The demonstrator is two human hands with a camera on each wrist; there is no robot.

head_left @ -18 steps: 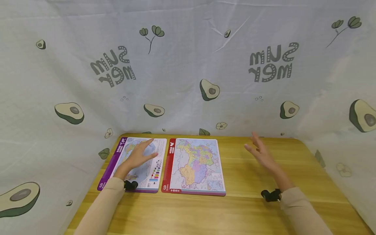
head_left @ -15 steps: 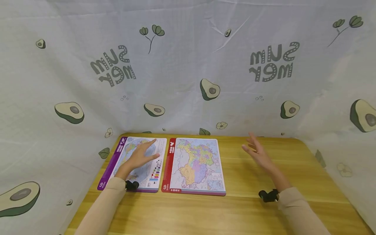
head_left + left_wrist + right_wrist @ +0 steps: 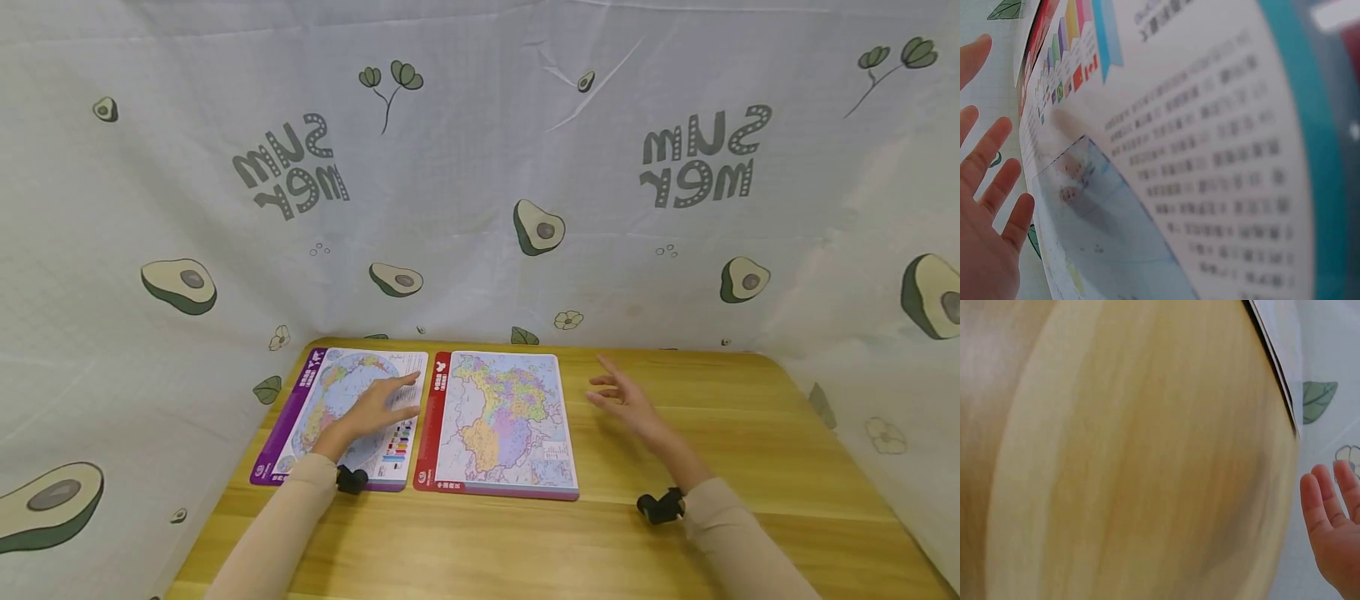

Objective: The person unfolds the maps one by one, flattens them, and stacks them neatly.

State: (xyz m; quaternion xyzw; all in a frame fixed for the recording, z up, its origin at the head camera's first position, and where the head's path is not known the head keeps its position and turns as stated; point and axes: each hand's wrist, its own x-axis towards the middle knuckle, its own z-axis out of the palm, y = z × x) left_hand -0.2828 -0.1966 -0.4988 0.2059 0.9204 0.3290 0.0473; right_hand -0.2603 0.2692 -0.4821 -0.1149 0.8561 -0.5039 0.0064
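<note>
Two map boards lie side by side on the wooden table. The left one is a world map (image 3: 352,375) with a purple edge strip; the other is a red-edged map of China (image 3: 502,417). Over the world map hovers my left hand (image 3: 371,412), fingers extended and holding nothing; its wrist and forearm hide part of the board. In the left wrist view, its spread fingers stand apart from the map's printed text and flags. My right hand (image 3: 628,408) is above the table just right of the China map, fingers mostly straight, with nothing in it.
A wooden table (image 3: 712,400) carries both boards. White cloth (image 3: 465,150) printed with avocados and lettering hangs behind it and on both sides. A small black camera (image 3: 660,506) is strapped to the right wrist, another (image 3: 351,479) to the left.
My right hand has moved left toward the China map. The left hand has shifted slightly right over the world map. Both maps stay in place.
</note>
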